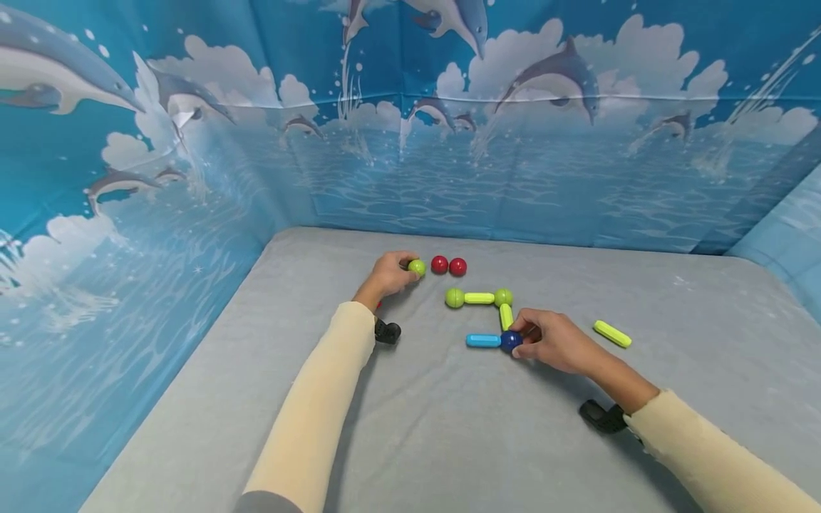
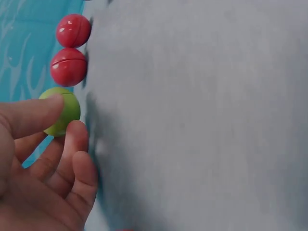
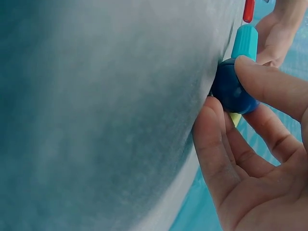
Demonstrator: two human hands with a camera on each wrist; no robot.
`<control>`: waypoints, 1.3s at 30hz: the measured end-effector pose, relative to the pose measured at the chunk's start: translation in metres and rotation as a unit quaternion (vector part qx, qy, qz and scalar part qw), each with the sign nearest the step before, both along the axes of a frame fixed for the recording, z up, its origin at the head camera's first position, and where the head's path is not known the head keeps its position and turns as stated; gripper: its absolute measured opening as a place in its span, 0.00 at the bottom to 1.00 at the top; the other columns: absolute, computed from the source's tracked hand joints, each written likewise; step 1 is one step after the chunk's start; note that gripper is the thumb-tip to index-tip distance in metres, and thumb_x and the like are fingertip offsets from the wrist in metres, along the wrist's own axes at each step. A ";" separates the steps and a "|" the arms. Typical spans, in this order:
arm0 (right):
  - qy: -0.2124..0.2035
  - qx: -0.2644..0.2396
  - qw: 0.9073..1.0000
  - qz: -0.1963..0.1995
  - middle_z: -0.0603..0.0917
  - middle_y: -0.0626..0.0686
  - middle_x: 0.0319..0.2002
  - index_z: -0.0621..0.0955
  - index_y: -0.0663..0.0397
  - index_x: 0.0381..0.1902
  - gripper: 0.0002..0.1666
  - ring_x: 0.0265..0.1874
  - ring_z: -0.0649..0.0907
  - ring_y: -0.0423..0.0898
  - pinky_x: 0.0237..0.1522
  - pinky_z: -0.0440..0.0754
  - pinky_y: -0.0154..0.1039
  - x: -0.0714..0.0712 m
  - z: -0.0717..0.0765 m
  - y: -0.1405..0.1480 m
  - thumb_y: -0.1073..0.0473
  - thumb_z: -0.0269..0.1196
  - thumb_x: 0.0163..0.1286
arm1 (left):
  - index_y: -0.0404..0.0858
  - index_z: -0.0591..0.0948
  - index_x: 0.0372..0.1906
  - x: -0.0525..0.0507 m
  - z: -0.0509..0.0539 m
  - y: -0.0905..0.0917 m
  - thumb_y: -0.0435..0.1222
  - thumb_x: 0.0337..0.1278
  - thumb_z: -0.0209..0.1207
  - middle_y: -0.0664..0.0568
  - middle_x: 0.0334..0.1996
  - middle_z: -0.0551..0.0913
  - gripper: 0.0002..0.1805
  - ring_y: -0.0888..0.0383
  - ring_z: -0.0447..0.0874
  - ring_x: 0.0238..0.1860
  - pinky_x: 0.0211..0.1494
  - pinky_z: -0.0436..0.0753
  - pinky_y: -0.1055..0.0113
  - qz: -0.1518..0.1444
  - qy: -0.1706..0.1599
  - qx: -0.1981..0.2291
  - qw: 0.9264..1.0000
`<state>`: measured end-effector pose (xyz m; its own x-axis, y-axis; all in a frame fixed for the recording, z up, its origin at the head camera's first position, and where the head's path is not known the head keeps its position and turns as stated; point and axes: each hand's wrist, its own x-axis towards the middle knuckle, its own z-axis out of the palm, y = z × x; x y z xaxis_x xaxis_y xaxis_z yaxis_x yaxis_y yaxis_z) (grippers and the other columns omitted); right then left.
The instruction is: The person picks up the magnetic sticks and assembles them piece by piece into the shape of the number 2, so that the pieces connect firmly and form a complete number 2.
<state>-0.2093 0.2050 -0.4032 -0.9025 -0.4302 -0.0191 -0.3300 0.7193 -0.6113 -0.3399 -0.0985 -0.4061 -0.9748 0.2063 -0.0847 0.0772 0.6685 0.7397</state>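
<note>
My left hand (image 1: 390, 273) pinches a green ball (image 2: 70, 113) between thumb and fingers, beside two red balls (image 1: 439, 265) (image 2: 69, 67) at the back of the table. With thumb and fingers my right hand (image 1: 556, 340) grips a dark blue ball (image 3: 230, 86). A light blue stick (image 1: 482, 340) joins that ball on its left, and a yellow-green stick (image 1: 506, 317) runs from it to a green ball (image 1: 503, 298). From there another yellow-green stick (image 1: 479, 298) leads left to a further green ball (image 1: 455, 298). These joined pieces lie on the grey cloth.
A loose yellow-green stick (image 1: 612, 333) lies right of the right hand. Something red (image 1: 379, 305) shows partly behind the left wrist; a red stick (image 3: 248, 10) appears in the right wrist view. A dolphin-print curtain (image 1: 410, 171) borders the grey table (image 1: 410, 442).
</note>
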 end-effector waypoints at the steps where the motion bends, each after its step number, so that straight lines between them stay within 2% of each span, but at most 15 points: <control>1: 0.000 0.001 1.000 0.000 0.86 0.55 0.39 0.79 0.56 0.40 0.12 0.37 0.82 0.43 0.33 0.79 0.33 0.000 0.000 0.001 0.63 0.71 0.61 | 0.42 0.75 0.67 0.001 0.002 -0.001 0.35 0.66 0.60 0.43 0.64 0.77 0.25 0.49 0.80 0.58 0.62 0.78 0.56 -0.007 -0.001 -0.006 1.000; 6: -0.004 0.001 1.000 -0.003 0.86 0.54 0.39 0.79 0.55 0.41 0.12 0.37 0.82 0.43 0.33 0.79 0.33 0.000 0.001 0.003 0.63 0.71 0.61 | 0.42 0.75 0.67 0.007 0.009 -0.011 0.36 0.65 0.61 0.44 0.63 0.78 0.26 0.50 0.83 0.53 0.55 0.81 0.59 -0.038 0.004 -0.025 0.999; 10: -0.007 0.000 1.000 -0.004 0.86 0.55 0.39 0.79 0.55 0.41 0.12 0.37 0.82 0.43 0.33 0.80 0.33 0.000 0.001 0.003 0.63 0.71 0.61 | 0.41 0.76 0.67 0.017 0.013 -0.018 0.35 0.64 0.62 0.44 0.61 0.78 0.26 0.50 0.84 0.49 0.45 0.82 0.64 -0.066 0.010 -0.029 0.997; 17: -0.006 -0.001 1.000 -0.002 0.85 0.56 0.40 0.79 0.56 0.41 0.13 0.38 0.83 0.44 0.33 0.80 0.34 0.000 0.002 0.002 0.64 0.71 0.61 | 0.41 0.78 0.65 0.053 0.019 -0.019 0.33 0.61 0.64 0.45 0.61 0.79 0.25 0.55 0.80 0.40 0.36 0.77 0.69 -0.133 0.044 -0.025 0.990; 21: -0.005 0.000 1.000 0.000 0.85 0.56 0.40 0.79 0.55 0.41 0.13 0.38 0.83 0.45 0.33 0.80 0.34 0.000 0.002 0.001 0.64 0.71 0.61 | 0.40 0.79 0.63 0.074 0.016 -0.016 0.33 0.61 0.64 0.47 0.58 0.80 0.25 0.58 0.79 0.39 0.35 0.77 0.71 -0.186 0.054 -0.032 0.981; 24: -0.003 0.001 1.000 -0.001 0.85 0.56 0.40 0.79 0.55 0.41 0.13 0.38 0.83 0.44 0.33 0.80 0.34 -0.001 0.002 0.000 0.64 0.71 0.61 | 0.41 0.80 0.63 0.086 0.014 -0.015 0.33 0.60 0.65 0.48 0.54 0.81 0.24 0.59 0.79 0.40 0.36 0.78 0.71 -0.214 0.060 -0.042 0.974; 32: -0.007 0.001 1.000 -0.004 0.85 0.56 0.40 0.79 0.55 0.40 0.13 0.38 0.83 0.44 0.33 0.80 0.34 0.000 0.002 0.001 0.64 0.71 0.61 | 0.41 0.80 0.61 0.104 0.002 -0.012 0.34 0.58 0.67 0.49 0.52 0.82 0.24 0.61 0.77 0.37 0.35 0.78 0.72 -0.237 0.058 -0.041 0.969; 39: -0.006 -0.001 1.000 -0.002 0.85 0.56 0.40 0.79 0.56 0.40 0.12 0.37 0.82 0.44 0.32 0.80 0.34 0.001 0.003 0.001 0.64 0.71 0.61 | 0.40 0.82 0.55 0.109 -0.002 -0.006 0.34 0.57 0.67 0.50 0.48 0.83 0.19 0.62 0.76 0.35 0.36 0.77 0.74 -0.237 0.052 -0.033 0.970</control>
